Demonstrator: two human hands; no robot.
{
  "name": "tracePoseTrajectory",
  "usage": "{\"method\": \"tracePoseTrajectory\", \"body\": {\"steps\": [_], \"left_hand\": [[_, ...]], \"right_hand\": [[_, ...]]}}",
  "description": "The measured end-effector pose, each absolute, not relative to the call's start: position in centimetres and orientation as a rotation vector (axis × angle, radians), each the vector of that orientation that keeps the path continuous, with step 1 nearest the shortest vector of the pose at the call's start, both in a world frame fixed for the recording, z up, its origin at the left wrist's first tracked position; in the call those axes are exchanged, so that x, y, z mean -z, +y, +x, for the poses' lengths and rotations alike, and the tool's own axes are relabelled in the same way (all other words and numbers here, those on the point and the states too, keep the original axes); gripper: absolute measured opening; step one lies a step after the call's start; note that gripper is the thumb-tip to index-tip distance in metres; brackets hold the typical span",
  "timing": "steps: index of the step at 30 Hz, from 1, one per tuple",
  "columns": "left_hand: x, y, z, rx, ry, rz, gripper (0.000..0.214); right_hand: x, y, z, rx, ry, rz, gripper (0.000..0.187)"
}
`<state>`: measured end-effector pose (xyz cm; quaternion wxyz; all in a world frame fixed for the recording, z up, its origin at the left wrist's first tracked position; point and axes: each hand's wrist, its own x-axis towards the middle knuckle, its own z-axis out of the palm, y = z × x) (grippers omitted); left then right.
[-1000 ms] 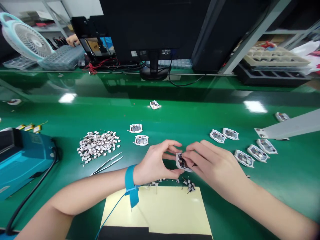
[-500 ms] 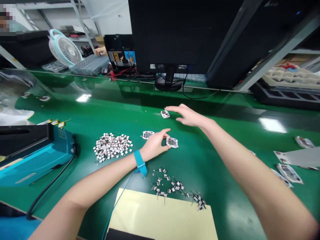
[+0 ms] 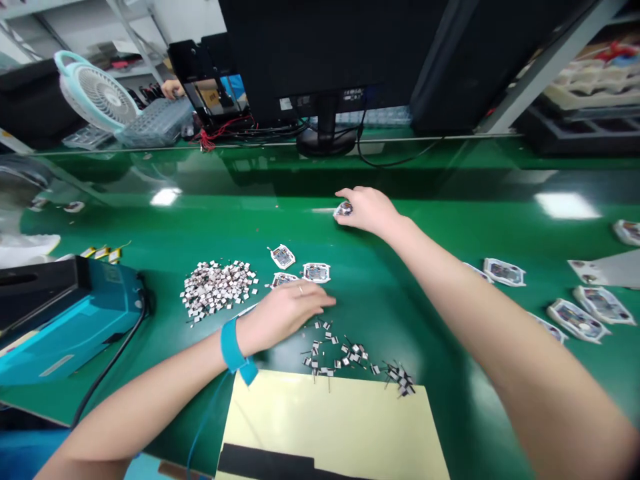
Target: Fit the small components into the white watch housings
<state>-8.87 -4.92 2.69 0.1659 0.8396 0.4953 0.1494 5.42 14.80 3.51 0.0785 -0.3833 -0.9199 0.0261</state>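
Green bench — circuitry in housings

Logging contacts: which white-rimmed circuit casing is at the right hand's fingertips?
The white-rimmed circuit casing nearest the black monitor stand; the others lie well apart from the right hand.

Three white casings near left hand, one in right hand; one fan, one wristband.

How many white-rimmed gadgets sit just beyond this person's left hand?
3: the back gadget, the front-left gadget, partly hidden by the left hand, and the rightmost gadget. The hand may hide others.
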Motion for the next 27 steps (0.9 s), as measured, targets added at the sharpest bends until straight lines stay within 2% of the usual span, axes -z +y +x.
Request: {"method": "tracePoseTrajectory", "body": {"steps": [3,6,11,15,17,20,23,27], "left_hand": [[-3.1,-5.4,-7.3,-0.231,1.356,2.418,0.012],[-3.1,-5.1,-6.4,-0.112,1.41,2.389,0.013],[-3.7,-4.5,-6.3,-0.045,1.359,2.386,0.018],[-3.7,-4.9,-6.5,-0.079,1.4,2.394,0.026],[-3.3,-5.4,-6.5,-0.129,1.446,2.407,0.027],[-2.5,-5.9,-6.5,-0.22,1.534,2.443,0.027],[-2.1,-6.3,-6.6,-0.251,1.598,2.487,0.027],[-2.2,-6.6,-6.8,-0.135,1.592,2.604,0.026]], "right_hand": [[-3.9,10.1,9.1,0.011,-2.663,-1.346,0.042],[-3.1,5.5,12.8,0.066,-2.606,-1.51,0.039],[-1.5,2.0,17.4,0.023,-2.599,-1.596,0.048],[-1.5,2.3,19.5,-0.181,-2.678,-1.272,0.022],[-1.4,2.4,20.0,-0.23,-2.72,-1.038,0.019],[-0.7,2.3,20.3,-0.166,-2.756,-0.833,0.025],[0.1,2.1,20.3,-0.235,-2.701,-0.761,0.027],[1.1,2.2,20.3,-0.444,-2.611,-0.814,0.015]]}}
